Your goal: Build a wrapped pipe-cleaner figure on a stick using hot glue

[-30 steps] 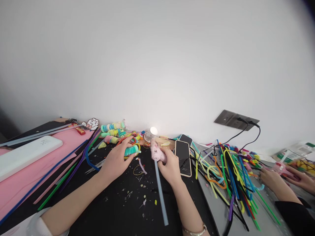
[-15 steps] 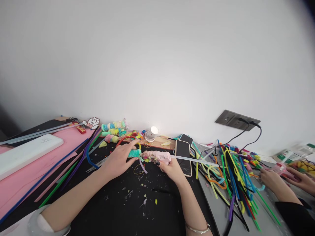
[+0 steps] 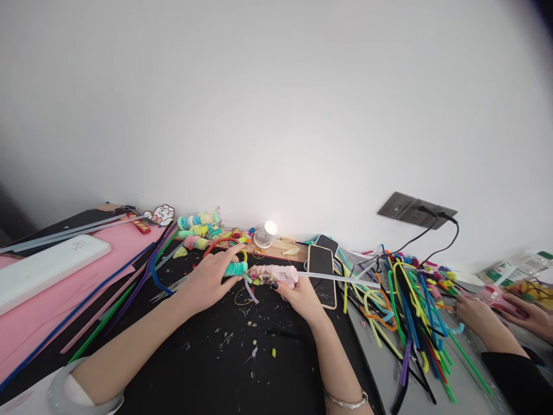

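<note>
Glue gun (image 3: 286, 275) is held firmly in the grip of the right hand (image 3: 305, 300) over the black worktop (image 3: 207, 369), its tip turned towards a green coil (image 3: 234, 269); whether the two touch cannot be told. The coil is pinched between thumb and fingers of the left hand (image 3: 209, 281). A pale stick (image 3: 354, 281) is lodged in the gun's rear. Pipe cleaners (image 3: 410, 311) are heaped at right, beyond the phone (image 3: 321, 266).

Behind the black tabletop (image 3: 207, 363) and grey tabletop (image 3: 380, 363) rises a pale wall (image 3: 276, 115) with a socket panel (image 3: 401, 207).
</note>
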Tool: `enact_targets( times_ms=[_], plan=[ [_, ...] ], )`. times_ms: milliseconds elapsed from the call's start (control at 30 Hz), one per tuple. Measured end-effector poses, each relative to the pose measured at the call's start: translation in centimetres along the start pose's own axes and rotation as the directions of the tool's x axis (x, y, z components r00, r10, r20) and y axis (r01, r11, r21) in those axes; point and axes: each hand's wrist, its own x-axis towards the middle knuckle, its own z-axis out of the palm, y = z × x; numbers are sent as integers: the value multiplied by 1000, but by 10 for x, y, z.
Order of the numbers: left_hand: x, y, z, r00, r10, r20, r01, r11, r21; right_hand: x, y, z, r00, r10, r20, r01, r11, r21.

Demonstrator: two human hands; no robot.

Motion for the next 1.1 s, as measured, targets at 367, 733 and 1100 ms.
enact_targets(
  times_ms=[367,733,1100],
  plan=[
    [-1,2,-2,1000,1,-2,-1,1000,-14,0,2,1,999,-1,-40,1,1000,-17],
    [-2,4,-3,999,28,17,-27,999,-46,1,4,0,997,-27,-75,22,998,-66],
    [-2,2,-1,999,34,22,-33,999,-42,1,3,-1,996,-22,-88,14,996,-87]
  ],
)
